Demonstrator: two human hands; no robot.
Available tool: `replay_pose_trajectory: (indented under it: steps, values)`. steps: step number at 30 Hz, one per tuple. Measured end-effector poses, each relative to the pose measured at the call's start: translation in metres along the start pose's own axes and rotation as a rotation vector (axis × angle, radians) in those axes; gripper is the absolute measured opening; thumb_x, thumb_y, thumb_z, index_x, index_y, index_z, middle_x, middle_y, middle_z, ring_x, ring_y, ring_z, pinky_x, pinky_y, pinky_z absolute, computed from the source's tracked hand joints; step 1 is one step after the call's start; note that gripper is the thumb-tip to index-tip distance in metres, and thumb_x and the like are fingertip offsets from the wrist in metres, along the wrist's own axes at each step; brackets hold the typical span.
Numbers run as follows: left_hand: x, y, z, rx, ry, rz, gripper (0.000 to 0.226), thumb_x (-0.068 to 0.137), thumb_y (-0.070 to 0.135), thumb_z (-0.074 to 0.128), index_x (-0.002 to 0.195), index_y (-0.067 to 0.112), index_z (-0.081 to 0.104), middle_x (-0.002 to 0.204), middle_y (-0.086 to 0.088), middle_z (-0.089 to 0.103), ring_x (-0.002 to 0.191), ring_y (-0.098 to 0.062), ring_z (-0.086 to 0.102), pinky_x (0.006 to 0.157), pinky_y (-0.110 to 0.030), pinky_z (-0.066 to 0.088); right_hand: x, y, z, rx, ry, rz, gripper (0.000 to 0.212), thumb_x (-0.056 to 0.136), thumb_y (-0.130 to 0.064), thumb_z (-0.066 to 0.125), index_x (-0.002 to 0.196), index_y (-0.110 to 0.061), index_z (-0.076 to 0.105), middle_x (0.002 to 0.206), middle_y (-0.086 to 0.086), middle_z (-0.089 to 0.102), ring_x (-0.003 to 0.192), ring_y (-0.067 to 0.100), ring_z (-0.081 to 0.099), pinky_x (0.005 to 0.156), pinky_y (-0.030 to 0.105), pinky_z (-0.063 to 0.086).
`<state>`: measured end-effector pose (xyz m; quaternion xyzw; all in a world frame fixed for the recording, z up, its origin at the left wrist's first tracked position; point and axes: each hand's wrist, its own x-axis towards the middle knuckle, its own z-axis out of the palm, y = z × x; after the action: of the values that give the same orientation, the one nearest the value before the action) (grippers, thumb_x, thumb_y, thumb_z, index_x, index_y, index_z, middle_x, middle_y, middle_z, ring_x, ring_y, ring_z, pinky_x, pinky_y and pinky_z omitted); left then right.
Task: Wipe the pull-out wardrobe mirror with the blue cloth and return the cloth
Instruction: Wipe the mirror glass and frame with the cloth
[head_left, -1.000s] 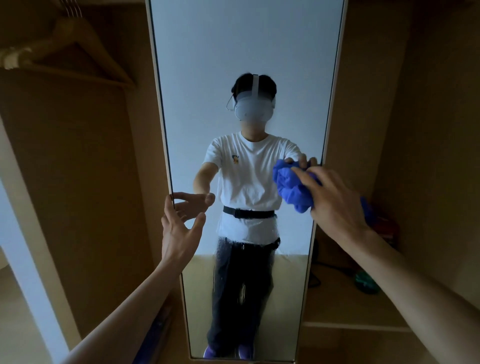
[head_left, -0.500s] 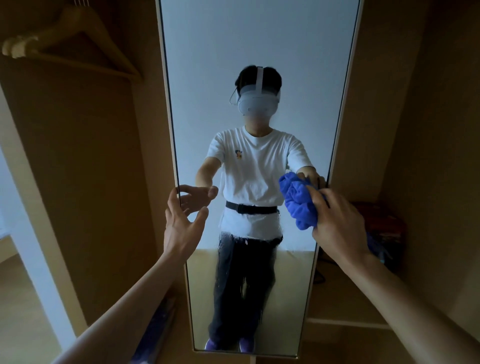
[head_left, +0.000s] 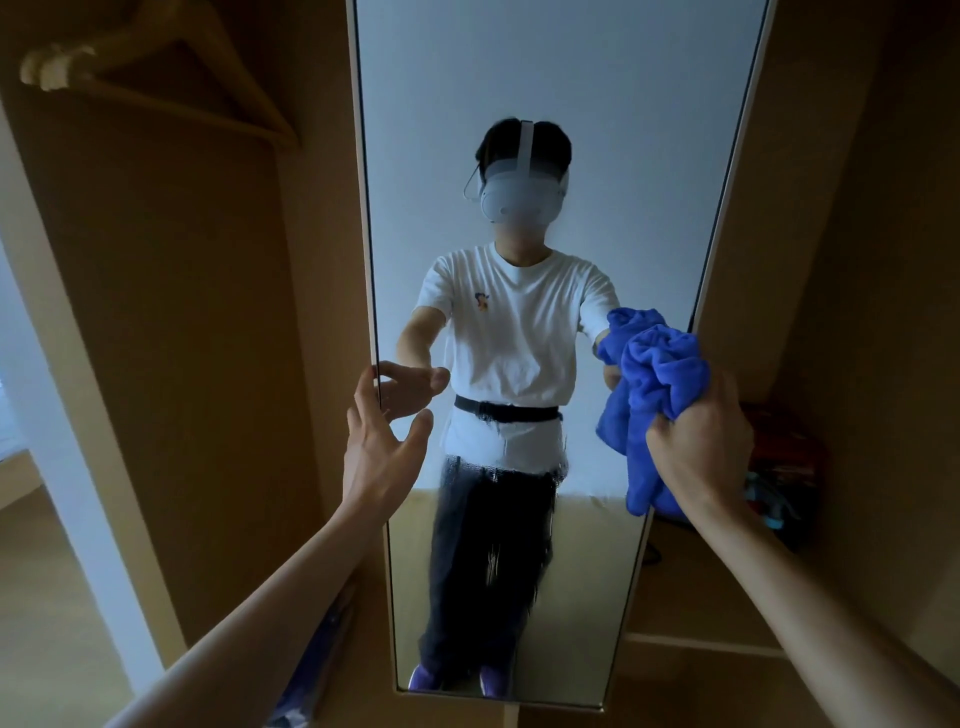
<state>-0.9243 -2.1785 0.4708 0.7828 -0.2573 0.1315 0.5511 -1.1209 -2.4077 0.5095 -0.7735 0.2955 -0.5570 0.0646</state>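
The tall narrow pull-out mirror (head_left: 561, 67) stands in front of me inside the wooden wardrobe and reflects a person. My right hand (head_left: 698, 447) grips a bunched blue cloth (head_left: 657, 384) at the mirror's right edge, about mid-height; part of the cloth hangs down below my fist. My left hand (head_left: 382, 447) is at the mirror's left edge with fingers spread, fingertips on or just at the frame. Streaky wet smears show on the lower half of the glass.
A wooden hanger (head_left: 156, 78) hangs at the upper left. A shelf (head_left: 717, 644) at the lower right carries dark red and teal items (head_left: 779, 467). A blue object (head_left: 317, 654) leans at the wardrobe's lower left. A white door frame (head_left: 67, 467) stands at far left.
My right hand has carried the cloth rightward and slightly down to the mirror's right edge, and the cloth now hangs lower. The left hand stays at the left edge.
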Motion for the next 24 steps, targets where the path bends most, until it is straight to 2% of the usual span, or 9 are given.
replay_pose_trajectory:
  steps: [3,6,10,16,21,24]
  values:
    - [0.0,-0.001,-0.001,-0.02,0.015,0.005,0.071,0.097,0.052,0.052,0.153,0.044,0.01,0.157,0.0,0.032,0.128,-0.021,0.051,0.09,-0.045,0.052,-0.001,-0.006,0.001,-0.02,0.005,0.005,0.045,0.076,0.0,0.067,0.12,0.001,0.058,0.107,0.019,0.06,0.085,0.039,0.064,0.064,0.029,0.037]
    - [-0.001,-0.001,-0.003,-0.045,0.005,0.013,0.07,0.091,0.062,0.041,0.152,0.047,0.011,0.156,0.002,0.035,0.12,-0.014,0.05,0.085,-0.04,0.049,-0.001,-0.015,0.002,-0.002,0.0,-0.013,0.047,0.077,-0.001,0.068,0.122,-0.001,0.058,0.11,0.018,0.06,0.089,0.037,0.065,0.066,0.03,0.041]
    - [0.001,-0.003,-0.006,-0.062,-0.031,-0.015,0.065,0.088,0.067,0.03,0.149,0.053,0.014,0.156,0.006,0.037,0.118,-0.017,0.053,0.081,-0.04,0.048,-0.001,-0.041,0.007,-0.004,-0.037,-0.091,0.049,0.079,-0.003,0.068,0.126,-0.002,0.056,0.109,0.016,0.06,0.089,0.033,0.064,0.065,0.035,0.051]
    - [0.006,-0.007,-0.014,-0.134,-0.066,-0.06,0.052,0.096,0.064,0.022,0.147,0.055,0.022,0.153,0.008,0.043,0.114,-0.008,0.044,0.087,-0.038,0.038,-0.012,-0.09,0.029,-0.011,-0.115,-0.16,0.061,0.077,-0.005,0.07,0.135,-0.004,0.051,0.119,0.018,0.057,0.08,0.034,0.064,0.056,0.033,0.047]
    - [0.009,-0.009,-0.02,-0.153,-0.088,-0.071,0.048,0.098,0.061,0.018,0.142,0.05,0.033,0.149,0.006,0.049,0.113,-0.009,0.046,0.088,-0.036,0.037,-0.027,-0.123,0.048,0.032,-0.139,-0.215,0.061,0.071,-0.004,0.079,0.128,0.002,0.056,0.121,0.018,0.054,0.069,0.036,0.065,0.052,0.029,0.044]
    - [0.01,-0.01,-0.023,-0.172,-0.106,-0.073,0.048,0.099,0.06,0.017,0.141,0.047,0.036,0.146,0.007,0.052,0.117,-0.012,0.05,0.089,-0.036,0.038,-0.033,-0.14,0.06,0.013,-0.176,-0.231,0.067,0.07,-0.004,0.077,0.134,-0.001,0.056,0.117,0.016,0.058,0.074,0.034,0.065,0.054,0.029,0.045]
